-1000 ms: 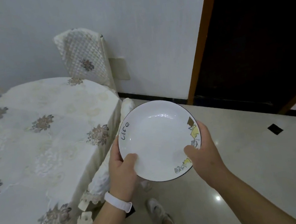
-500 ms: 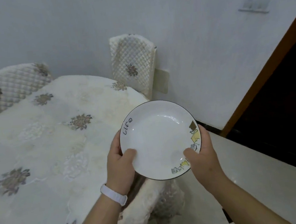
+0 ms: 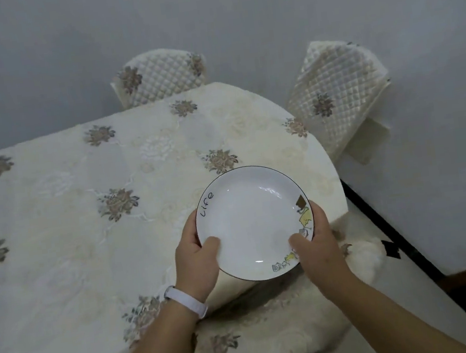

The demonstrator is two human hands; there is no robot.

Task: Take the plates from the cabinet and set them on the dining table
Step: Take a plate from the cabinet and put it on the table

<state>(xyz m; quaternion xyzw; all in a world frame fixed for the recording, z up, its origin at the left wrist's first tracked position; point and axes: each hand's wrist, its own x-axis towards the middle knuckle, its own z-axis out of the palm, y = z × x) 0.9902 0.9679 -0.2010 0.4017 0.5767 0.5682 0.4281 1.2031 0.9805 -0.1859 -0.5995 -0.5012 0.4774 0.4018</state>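
A white plate (image 3: 254, 221) with a thin dark rim, the word "life" on its left side and a small cartoon print on its right, is held level in both hands. My left hand (image 3: 196, 259) grips its left edge, thumb on the inside; a white band is on that wrist. My right hand (image 3: 316, 242) grips the right edge, thumb over the print. The plate hovers above the near right corner of the dining table (image 3: 69, 227), which has a cream floral tablecloth. No cabinet is in view.
Two chairs with quilted cream covers stand by the wall: one behind the table (image 3: 159, 76), one at its right end (image 3: 337, 97). A furry cushioned seat (image 3: 275, 324) lies directly below the plate. Dark skirting (image 3: 387, 230) runs along the wall at right.
The view has swung left and down, so the table fills more of the frame and the doorway is gone. The plate, still in both hands, is now over the table's corner.
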